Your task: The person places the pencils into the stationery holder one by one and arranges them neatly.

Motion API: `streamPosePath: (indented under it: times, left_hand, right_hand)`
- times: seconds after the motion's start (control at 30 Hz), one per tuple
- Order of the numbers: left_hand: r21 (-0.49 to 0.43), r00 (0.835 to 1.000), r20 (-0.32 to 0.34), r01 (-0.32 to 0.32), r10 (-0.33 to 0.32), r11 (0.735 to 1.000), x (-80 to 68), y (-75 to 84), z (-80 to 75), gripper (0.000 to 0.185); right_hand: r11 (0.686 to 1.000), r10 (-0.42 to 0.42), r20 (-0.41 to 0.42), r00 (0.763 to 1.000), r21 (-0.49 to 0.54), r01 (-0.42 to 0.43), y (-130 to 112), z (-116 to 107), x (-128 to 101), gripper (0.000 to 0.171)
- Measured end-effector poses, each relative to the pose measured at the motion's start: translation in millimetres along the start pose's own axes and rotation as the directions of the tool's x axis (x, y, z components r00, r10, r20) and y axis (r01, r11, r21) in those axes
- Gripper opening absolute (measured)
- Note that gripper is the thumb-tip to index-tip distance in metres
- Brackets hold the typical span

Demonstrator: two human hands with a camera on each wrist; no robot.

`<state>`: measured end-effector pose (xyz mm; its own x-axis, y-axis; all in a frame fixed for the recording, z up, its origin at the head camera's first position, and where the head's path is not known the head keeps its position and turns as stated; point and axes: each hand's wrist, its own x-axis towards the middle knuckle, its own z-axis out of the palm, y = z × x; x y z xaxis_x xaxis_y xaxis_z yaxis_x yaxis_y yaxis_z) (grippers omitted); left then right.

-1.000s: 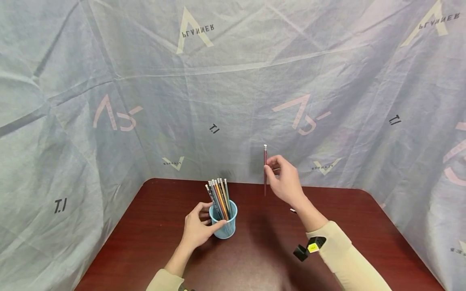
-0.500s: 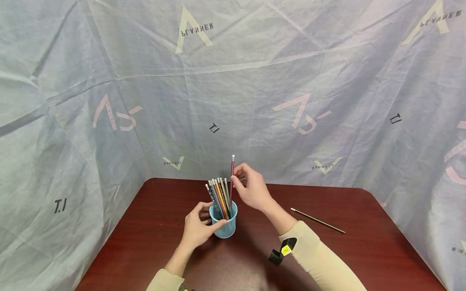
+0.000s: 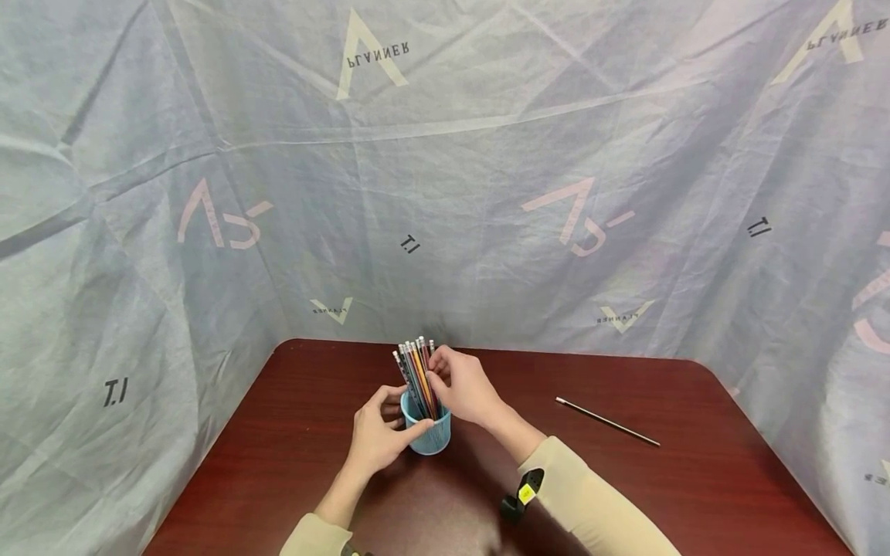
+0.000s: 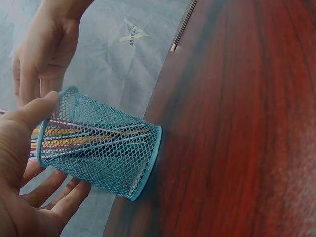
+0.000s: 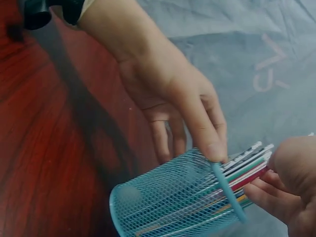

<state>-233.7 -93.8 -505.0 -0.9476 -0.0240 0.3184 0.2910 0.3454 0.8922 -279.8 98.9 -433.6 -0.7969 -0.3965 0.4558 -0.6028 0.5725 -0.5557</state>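
Left hand (image 3: 375, 442) fingers curl round mesh cup (image 3: 429, 434); right hand (image 3: 463, 388) pinches pencils (image 3: 417, 369).

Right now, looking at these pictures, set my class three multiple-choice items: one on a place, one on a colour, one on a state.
1. Where does the loose pencil lie?
A. On the table, right of the cup
B. Inside the cup
C. In the left hand

2. What colour is the mesh cup?
A. Red
B. Light blue
C. Black

3. How does the cup stand?
A. Tipped over
B. Upside down
C. Upright, gripped by the left hand

Answers: 1 A, it rests alone on the wood; 2 B, the mesh is light blue; 3 C, pencils stand in it while the right hand holds them.
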Motion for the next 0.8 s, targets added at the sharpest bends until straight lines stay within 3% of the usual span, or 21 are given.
streamPosePath:
  times: [0.47, 0.8]
  left_hand:
    - [-0.001, 1.0, 0.0, -0.026, 0.026, 1.0, 0.4, 3.3, -0.8, 0.066]
    - [-0.03, 1.0, 0.006, -0.014, 0.014, 0.999, -0.8, 1.9, 0.8, 0.066]
  right_hand:
    - [0.995, 0.009, 0.015, 1.0, -0.104, -0.007, -3.0, 17.8, -0.6, 0.011]
    - [0.996, 0.009, -0.009, 1.0, -0.083, -0.01, 1.4, 7.2, -4.3, 0.012]
